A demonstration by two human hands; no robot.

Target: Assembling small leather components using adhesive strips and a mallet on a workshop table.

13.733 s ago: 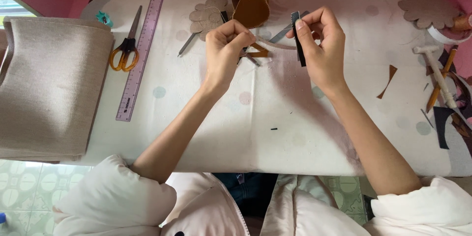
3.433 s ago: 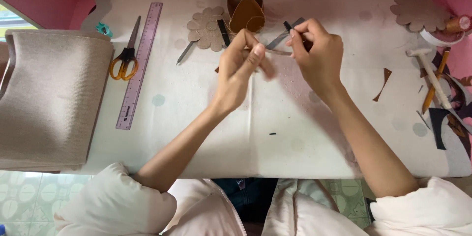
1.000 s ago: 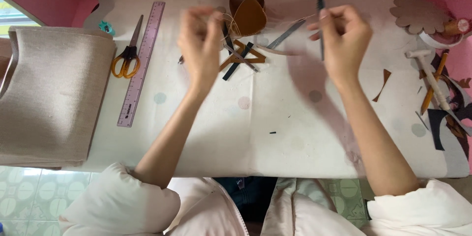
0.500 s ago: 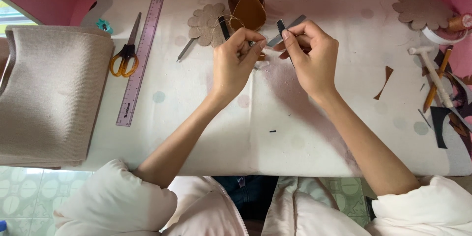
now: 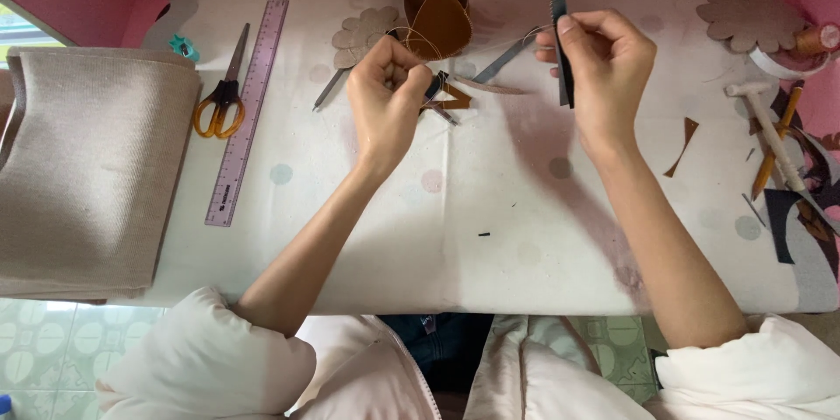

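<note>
The right hand (image 5: 604, 61) pinches a thin dark leather strip (image 5: 561, 48) and holds it up on end above the white table (image 5: 490, 210). The thumb is on the near side of the strip and the fingers are on the far side. The left hand (image 5: 389, 96) is curled shut, and its fingertips pinch something small near its top; it is too tiny to say if it is a needle or only thread. A thin pale thread (image 5: 490, 45) runs from the left hand across to the strip.

Just past the left hand stands a brown curved leather piece (image 5: 437, 17), and some small brown leather scraps (image 5: 451, 98) lie beside the hand. A flat tan flower-shaped cutout (image 5: 363, 33) lies near them. Farther left lie the orange-handled scissors (image 5: 223, 92) and a long purple plastic ruler (image 5: 249, 109).

To do this pulling step well, I think the hands should draw apart slowly and in a straight line, so the thread goes snug and does not knot. The right hand should keep the strip still and not bend it. The pull should be soft, so the thread does not snap or tear the hole.
</note>
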